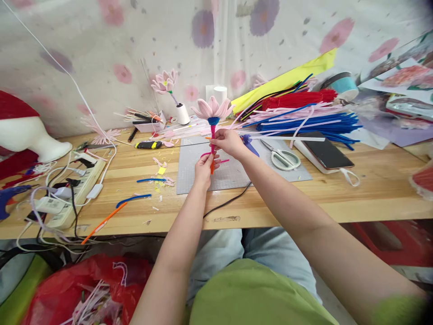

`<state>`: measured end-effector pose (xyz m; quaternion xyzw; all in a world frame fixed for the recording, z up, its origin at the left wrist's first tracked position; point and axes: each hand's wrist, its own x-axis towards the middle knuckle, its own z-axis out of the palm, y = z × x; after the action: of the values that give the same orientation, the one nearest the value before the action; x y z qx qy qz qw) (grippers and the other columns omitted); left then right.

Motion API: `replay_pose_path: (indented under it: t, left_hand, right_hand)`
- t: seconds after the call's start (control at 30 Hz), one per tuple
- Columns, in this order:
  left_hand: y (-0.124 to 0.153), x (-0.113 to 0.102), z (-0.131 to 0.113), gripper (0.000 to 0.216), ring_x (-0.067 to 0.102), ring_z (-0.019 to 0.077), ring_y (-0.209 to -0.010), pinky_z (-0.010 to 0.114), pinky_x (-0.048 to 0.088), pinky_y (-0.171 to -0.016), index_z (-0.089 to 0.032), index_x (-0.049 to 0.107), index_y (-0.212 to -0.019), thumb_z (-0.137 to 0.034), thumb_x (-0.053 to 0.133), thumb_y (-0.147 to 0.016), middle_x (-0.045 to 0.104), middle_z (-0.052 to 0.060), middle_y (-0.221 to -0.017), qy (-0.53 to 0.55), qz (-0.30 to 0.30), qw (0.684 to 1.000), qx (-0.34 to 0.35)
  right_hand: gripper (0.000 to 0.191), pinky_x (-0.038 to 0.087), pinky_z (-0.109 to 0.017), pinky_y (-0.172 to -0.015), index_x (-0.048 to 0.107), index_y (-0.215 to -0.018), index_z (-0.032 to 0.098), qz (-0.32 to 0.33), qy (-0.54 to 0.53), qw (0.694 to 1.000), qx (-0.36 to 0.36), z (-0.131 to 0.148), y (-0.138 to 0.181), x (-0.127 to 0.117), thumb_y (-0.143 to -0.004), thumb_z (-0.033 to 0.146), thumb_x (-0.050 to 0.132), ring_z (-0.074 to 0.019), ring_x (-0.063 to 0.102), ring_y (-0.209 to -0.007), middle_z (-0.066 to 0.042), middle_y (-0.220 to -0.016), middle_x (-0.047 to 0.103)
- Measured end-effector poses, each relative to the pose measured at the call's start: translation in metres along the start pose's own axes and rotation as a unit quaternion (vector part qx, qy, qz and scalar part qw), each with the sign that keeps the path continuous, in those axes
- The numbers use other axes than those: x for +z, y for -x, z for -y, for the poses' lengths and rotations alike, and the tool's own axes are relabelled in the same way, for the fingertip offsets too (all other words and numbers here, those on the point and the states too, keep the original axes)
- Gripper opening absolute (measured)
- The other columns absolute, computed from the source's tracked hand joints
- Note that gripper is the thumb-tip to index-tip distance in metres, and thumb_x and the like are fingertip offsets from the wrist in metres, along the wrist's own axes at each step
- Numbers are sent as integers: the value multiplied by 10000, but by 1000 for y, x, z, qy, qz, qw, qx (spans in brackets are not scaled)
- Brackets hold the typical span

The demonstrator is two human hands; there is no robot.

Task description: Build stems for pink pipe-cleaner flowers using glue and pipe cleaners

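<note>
In front of me stands a pipe-cleaner flower [213, 110] with pale pink petals, a blue collar and a magenta-wrapped stem, held upright. My left hand [203, 169] is closed around the lower stem, where an orange end shows beneath the fingers. Higher up, just under the collar, my right hand [228, 141] pinches the magenta stem. A loose magenta strand [223, 161] pokes out sideways by my left fingers. Below both hands lies a grey cutting mat [189, 174]. A blue glue gun [249, 144] rests partly hidden behind my right wrist.
Scissors [285, 159] and a phone [327, 150] lie to the right, before bundled blue pipe cleaners [311, 124]. Another pink flower [165, 82] stands in a white spool. At left are a utility knife [149, 145], scraps and a cabled power strip [79, 192].
</note>
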<state>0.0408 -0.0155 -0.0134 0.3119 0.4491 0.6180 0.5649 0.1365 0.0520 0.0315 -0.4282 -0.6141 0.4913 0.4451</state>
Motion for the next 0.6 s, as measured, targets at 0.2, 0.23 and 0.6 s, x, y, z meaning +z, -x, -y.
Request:
replay_pose_path:
  t: [0.2, 0.23, 0.6]
  left_hand:
    - [-1, -2, 8, 217, 601, 98, -587, 238, 480, -562, -139, 589, -789, -349, 562, -740, 644, 51, -786, -91, -15, 989, 112]
    - [-1, -2, 8, 224, 595, 94, -572, 235, 481, -548, -142, 586, -784, -359, 569, -730, 643, 49, -789, -102, -10, 987, 123]
    - [-1, -9, 9, 169, 592, 105, -557, 222, 458, -521, -168, 590, -719, -298, 498, -774, 619, 28, -693, -278, -26, 936, 214]
  right_hand:
    - [138, 486, -253, -524, 476, -650, 164, -41, 90, 995, -7, -4, -2, 5, -693, 164, 607, -114, 584, -501, 2, -578, 606]
    - [142, 485, -257, -527, 474, -648, 165, -46, 101, 994, -7, -4, -3, 5, -690, 171, 609, -116, 584, -499, 4, -574, 603]
    - [157, 468, -288, -587, 475, -615, 170, -27, 191, 981, -4, 3, -3, 6, -668, 189, 621, -134, 583, -543, 1, -551, 572]
